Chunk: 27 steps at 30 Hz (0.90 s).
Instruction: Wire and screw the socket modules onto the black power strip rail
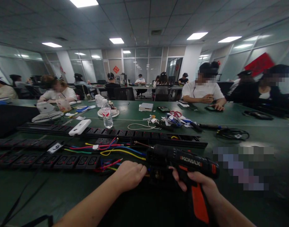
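- KOMAX cordless drill point(189, 160), the landmark here: held over the near side of the table, its long bit pointing left.
- Right hand point(205, 186): fingers closed around the drill's handle.
- Left hand point(130, 175): left of the drill, fingers curled in beside a black socket housing point(158, 176) — whether they pinch anything, I cannot tell.
- Coloured wires point(125, 153): left of the drill, red, blue, yellow and green, loose ends among them.
- Black power strip point(75, 161): farther left of the drill, lying lengthwise.
- Green tabletop point(71, 195): dark, running under and well past the drill; beyond the drill it bears red-handled scissors point(175, 114), with a water bottle point(107, 119) beyond and to its left.
- Room: past the drill, co-workers sit at tables — glass partitions point(141, 64) behind them, lit ceiling panels point(197, 36) above.
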Motion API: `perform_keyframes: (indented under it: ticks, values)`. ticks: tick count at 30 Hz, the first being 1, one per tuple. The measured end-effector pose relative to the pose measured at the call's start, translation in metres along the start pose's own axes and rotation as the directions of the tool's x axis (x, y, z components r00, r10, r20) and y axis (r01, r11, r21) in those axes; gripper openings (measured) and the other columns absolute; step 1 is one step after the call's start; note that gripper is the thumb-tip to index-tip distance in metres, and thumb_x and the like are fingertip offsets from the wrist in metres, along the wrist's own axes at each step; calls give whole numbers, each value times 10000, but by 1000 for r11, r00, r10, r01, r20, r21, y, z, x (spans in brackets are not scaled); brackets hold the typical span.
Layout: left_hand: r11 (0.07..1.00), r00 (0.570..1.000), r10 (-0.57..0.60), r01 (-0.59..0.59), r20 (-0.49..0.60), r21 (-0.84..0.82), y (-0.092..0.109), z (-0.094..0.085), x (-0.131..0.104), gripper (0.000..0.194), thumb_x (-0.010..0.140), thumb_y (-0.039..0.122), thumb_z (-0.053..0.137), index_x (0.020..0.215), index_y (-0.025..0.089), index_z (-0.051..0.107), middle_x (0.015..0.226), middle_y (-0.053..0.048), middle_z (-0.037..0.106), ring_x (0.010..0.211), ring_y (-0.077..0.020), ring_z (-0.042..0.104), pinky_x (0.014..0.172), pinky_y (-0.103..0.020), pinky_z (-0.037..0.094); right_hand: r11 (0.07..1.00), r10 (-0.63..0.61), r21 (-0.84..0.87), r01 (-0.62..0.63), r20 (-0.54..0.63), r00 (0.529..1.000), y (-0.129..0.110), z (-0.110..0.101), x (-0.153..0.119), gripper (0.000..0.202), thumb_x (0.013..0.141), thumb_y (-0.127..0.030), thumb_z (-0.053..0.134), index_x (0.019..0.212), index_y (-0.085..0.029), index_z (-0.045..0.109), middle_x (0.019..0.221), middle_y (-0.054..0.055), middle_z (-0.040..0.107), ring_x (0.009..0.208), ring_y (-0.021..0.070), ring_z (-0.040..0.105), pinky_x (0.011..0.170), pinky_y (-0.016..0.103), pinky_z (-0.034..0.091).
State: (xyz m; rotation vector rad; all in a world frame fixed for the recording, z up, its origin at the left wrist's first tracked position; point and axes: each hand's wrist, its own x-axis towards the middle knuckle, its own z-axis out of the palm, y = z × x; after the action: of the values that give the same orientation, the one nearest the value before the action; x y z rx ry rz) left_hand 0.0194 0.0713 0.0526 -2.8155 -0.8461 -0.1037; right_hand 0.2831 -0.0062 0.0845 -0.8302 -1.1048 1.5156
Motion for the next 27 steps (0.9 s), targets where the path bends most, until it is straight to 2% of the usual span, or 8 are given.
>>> perform_keyframes:
  ticks: [7,12,21,27]
  values:
    - [997,996,30,-24,-81,68,-9,6,9,157,952,150,418,1016,116,558,819,-87,646,702,-218,635,560,-290,489,999,-26,-19,27,52,998,-9,-9,20,383,705,-328,648,1003,-110,749,791,76,682,534,159,532,564,297,433]
    - [999,997,27,-23,-70,47,-10,9,12,146,959,158,416,993,130,555,818,-92,648,718,-207,639,582,-277,488,999,-36,-16,36,46,998,-8,-14,22,394,693,-341,651,995,-108,751,776,76,672,519,168,514,567,319,437]
    - [989,989,121,-113,-83,94,-14,5,13,219,995,180,350,1011,123,561,795,-82,636,684,-197,616,557,-278,464,998,-55,-17,56,57,997,-6,-18,25,358,700,-353,653,940,-107,755,786,72,682,530,154,521,579,297,410]
    - [995,995,81,-76,-64,68,-13,8,15,205,969,161,397,1082,118,563,827,-91,648,738,-206,628,593,-278,479,998,-57,-8,58,55,997,-4,-19,24,354,723,-362,637,958,-119,745,801,69,673,528,149,504,572,295,394]
